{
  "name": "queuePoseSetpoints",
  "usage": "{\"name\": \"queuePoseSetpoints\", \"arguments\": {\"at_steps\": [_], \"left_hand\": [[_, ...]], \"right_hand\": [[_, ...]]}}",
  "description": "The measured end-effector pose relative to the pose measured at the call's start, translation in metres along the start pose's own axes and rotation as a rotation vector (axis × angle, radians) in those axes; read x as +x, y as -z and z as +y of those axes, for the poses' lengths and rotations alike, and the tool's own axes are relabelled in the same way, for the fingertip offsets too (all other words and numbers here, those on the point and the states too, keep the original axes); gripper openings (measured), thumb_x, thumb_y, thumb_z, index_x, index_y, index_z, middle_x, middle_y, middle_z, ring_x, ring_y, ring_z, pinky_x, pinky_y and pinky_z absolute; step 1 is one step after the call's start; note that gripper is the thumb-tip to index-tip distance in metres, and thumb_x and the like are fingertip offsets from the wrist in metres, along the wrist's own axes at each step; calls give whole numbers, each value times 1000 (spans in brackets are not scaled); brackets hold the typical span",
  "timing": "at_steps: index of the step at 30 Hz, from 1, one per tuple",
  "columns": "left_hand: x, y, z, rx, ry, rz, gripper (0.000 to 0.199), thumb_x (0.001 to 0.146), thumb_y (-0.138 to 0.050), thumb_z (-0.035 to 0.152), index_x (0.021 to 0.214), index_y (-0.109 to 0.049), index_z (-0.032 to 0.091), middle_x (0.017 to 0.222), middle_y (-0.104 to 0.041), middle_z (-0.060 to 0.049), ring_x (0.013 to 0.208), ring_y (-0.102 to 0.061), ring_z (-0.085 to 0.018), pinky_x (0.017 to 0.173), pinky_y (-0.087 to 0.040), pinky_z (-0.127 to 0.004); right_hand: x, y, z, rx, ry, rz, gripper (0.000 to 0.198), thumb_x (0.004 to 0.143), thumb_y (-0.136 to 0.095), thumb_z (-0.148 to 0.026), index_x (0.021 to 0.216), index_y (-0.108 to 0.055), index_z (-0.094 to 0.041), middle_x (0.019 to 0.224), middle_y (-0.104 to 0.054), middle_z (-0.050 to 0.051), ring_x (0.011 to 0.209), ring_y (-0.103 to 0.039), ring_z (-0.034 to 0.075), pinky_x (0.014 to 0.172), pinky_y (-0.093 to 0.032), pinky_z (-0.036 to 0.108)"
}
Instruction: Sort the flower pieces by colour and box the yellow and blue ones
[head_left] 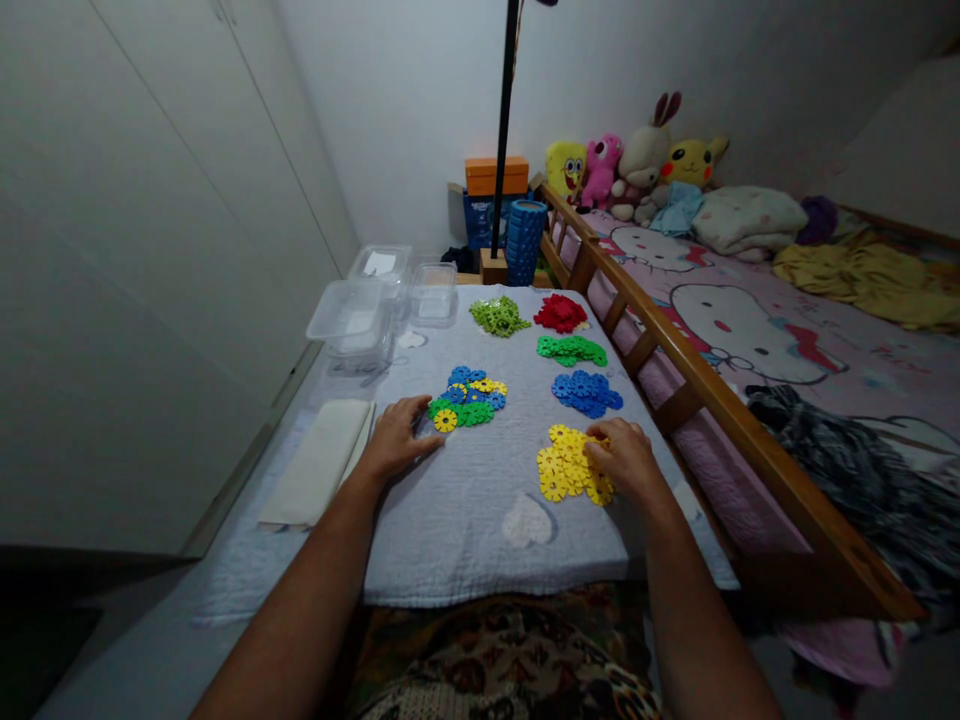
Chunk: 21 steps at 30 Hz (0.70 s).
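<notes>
Right hand [624, 460]: fingers curled at the right side of the yellow discs [559, 470], pinch on any piece not tellable; left hand [394, 440]: empty, thumb spread, beside mixed-colour discs [472, 413]; both lots on the surface [465, 510]; step, apparently: picking yellow; next move calls for separating one disc

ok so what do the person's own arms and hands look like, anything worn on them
The left hand and right hand are ungloved, and both forearms are bare, with no sleeves showing. I can see no watch or bracelet; rings are too small to rule out. Patterned fabric in dark, brown and tan tones shows at the lap.
</notes>
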<state>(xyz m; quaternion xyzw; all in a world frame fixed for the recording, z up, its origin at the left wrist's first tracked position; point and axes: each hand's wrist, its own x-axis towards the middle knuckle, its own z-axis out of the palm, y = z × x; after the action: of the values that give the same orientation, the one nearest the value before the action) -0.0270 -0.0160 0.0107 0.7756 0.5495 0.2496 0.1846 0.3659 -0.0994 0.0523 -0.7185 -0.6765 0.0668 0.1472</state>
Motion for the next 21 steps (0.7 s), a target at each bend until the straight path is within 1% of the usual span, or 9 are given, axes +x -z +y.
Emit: {"name": "queuePoseSetpoints", "arguments": {"at_steps": [4, 7, 9, 12, 14, 18, 21], "left_hand": [[-1, -2, 6, 91, -8, 22, 70, 70, -78, 46, 131, -57, 19, 129, -63, -13, 117, -57, -33, 101, -45, -47], [-1, -4, 9, 109, 12, 36, 66, 73, -76, 46, 130, -57, 20, 129, -62, -12, 116, -57, -32, 100, -45, -46], [-1, -6, 9, 111, 20, 44, 61, 74, -75, 45, 129, -59, 22, 129, -63, -10, 115, -57, -31, 99, -45, -46], [-1, -7, 8, 111, 20, 44, 56, 75, -75, 43, 126, -61, 23, 128, -63, -9, 114, -57, -30, 98, -45, -45], [0, -8, 7, 109, 20, 42, 55, 76, -75, 43, 125, -62, 23, 128, -63, -10, 114, -57, -30, 98, -45, -45], [0, -9, 7, 106, 19, 50, 52, 77, -75, 43, 123, -62, 22, 126, -64, -10, 113, -57, -30, 98, -45, -44], [0, -9, 8, 105, 14, 60, 49, 78, -75, 43, 120, -63, 22, 124, -65, -9, 110, -59, -29, 96, -46, -43]], "right_hand": [[10, 3, -11, 63, 35, 20, 18, 88, -58, -26, 97, -72, -17, 99, -71, 8, 98, -59, 24, 91, -37, 35], [22, 3, -35, 112, 101, 12, 16, 89, -59, -25, 97, -72, -17, 101, -71, 8, 99, -59, 24, 91, -38, 35], [31, -2, -56, 138, 159, -20, 16, 89, -61, -23, 99, -72, -18, 102, -71, 9, 100, -59, 23, 91, -39, 34], [45, -16, -90, 153, 245, -108, 18, 89, -62, -22, 103, -72, -17, 105, -70, 10, 104, -59, 23, 96, -40, 35], [52, -29, -111, 143, 272, -148, 23, 89, -63, -23, 110, -71, -17, 111, -68, 11, 108, -58, 24, 99, -39, 36], [60, -55, -146, 126, 274, -145, 40, 88, -65, -26, 127, -64, -18, 121, -61, 14, 114, -53, 26, 100, -41, 36], [60, -67, -162, 108, 252, -121, 42, 87, -66, -30, 128, -63, -21, 122, -58, 13, 114, -52, 27, 99, -42, 38]]}}
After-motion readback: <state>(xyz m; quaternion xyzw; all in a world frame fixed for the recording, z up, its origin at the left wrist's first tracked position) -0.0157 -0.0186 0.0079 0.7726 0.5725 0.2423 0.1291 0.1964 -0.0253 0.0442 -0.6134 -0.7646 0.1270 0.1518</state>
